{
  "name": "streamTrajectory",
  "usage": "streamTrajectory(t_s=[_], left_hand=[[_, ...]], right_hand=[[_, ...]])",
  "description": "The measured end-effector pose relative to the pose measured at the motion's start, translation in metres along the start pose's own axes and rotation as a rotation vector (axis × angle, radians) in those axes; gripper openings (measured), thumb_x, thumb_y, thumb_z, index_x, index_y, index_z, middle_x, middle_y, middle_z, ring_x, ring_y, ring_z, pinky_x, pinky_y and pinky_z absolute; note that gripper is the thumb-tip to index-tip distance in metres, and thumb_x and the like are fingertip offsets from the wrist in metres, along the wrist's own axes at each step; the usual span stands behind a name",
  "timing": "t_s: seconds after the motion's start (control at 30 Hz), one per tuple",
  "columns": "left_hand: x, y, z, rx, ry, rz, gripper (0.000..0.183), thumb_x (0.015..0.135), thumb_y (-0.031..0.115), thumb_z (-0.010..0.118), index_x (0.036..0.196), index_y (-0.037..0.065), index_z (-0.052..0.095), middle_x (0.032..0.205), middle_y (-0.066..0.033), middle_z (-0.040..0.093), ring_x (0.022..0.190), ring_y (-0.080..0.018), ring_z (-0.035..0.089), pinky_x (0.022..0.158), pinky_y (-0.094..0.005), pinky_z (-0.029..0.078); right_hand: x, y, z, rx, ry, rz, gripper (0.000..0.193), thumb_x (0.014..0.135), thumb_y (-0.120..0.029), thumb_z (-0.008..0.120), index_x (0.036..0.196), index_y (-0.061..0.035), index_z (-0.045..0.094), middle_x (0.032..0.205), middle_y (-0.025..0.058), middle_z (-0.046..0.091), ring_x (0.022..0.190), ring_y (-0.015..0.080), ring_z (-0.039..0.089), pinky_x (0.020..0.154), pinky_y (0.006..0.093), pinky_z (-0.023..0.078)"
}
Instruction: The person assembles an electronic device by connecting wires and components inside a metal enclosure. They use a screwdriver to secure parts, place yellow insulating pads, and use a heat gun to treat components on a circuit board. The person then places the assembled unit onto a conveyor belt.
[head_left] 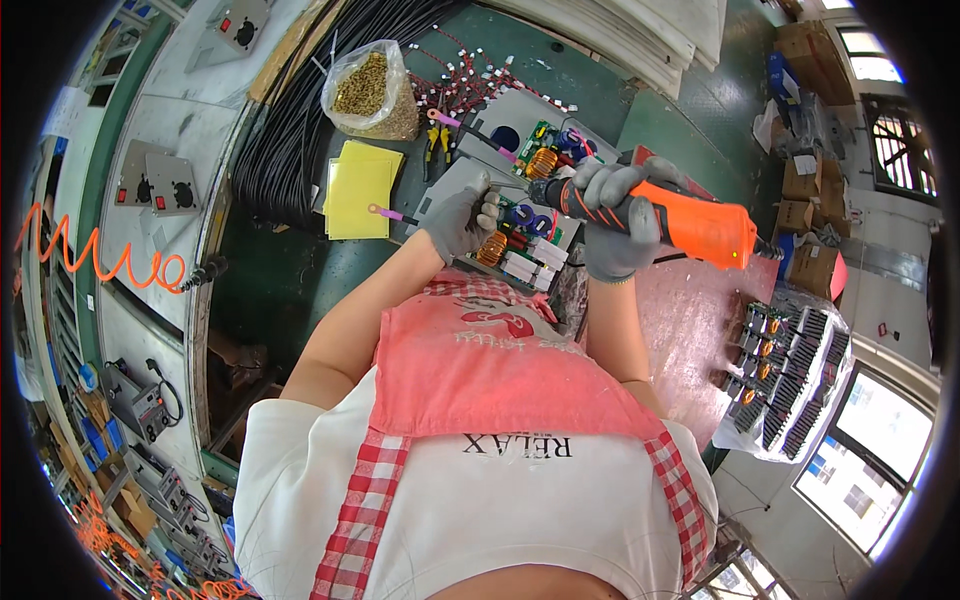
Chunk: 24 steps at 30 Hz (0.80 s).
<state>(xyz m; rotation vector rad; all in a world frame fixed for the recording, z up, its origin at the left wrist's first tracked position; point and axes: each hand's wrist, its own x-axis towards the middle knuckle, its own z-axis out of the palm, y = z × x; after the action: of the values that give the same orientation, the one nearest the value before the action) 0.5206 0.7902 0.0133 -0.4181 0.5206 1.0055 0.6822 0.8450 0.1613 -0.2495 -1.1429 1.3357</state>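
Observation:
My right hand (622,215), in a grey glove, is wrapped around an orange and black power screwdriver (705,230). The tool lies almost level, its black nose pointing left over a circuit board (520,225) with blue coils and a copper-wound ring. My left hand (463,220), also gloved, has its fingers curled in beside the screwdriver's tip, over the edge of a grey metal plate (450,185). Whatever the left fingers pinch is too small to make out. A second similar board (548,150) sits just beyond, on another grey plate.
Left of my hands lie yellow sheets (358,195), yellow-handled pliers (437,145) and a bundle of black cables (275,160). Farther back stand a clear bag of brass-coloured screws (372,95) and a heap of red wires (470,70). Several boards (785,370) are stacked at right.

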Motion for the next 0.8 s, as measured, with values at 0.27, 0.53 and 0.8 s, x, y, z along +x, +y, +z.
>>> streamTrajectory(t_s=[0.27,0.53,0.8], left_hand=[[0.010,-0.006,0.006,-0.108,-0.084,-0.073,0.024,0.097,0.025,0.051,0.104,0.002,0.053,0.078,-0.0005,0.053,0.060,-0.0059,0.048,0.045,-0.0157,0.040],[0.022,-0.019,0.015,-0.057,-0.006,-0.076,0.022,0.097,0.020,0.051,0.106,0.000,0.053,0.081,-0.0030,0.055,0.061,-0.0075,0.051,0.046,-0.0154,0.043],[0.034,-0.018,0.019,0.099,-0.161,-0.203,0.021,0.097,0.023,0.051,0.098,0.002,0.054,0.071,-0.0001,0.050,0.056,-0.0055,0.043,0.044,-0.0143,0.037]], right_hand=[[-0.011,-0.017,-0.008,-0.042,0.069,-0.035,0.048,0.077,-0.019,0.062,0.122,-0.0094,0.050,0.071,0.0055,0.056,0.060,0.0201,0.054,0.068,0.0437,0.048],[-0.017,-0.028,-0.026,-0.087,0.129,-0.052,0.047,0.078,-0.020,0.062,0.123,-0.0100,0.050,0.072,0.0051,0.056,0.062,0.0197,0.055,0.066,0.0424,0.048],[-0.013,-0.047,-0.044,-0.036,0.128,-0.058,0.049,0.080,-0.022,0.062,0.126,-0.0113,0.047,0.070,0.0041,0.055,0.060,0.0181,0.053,0.066,0.0405,0.047]])
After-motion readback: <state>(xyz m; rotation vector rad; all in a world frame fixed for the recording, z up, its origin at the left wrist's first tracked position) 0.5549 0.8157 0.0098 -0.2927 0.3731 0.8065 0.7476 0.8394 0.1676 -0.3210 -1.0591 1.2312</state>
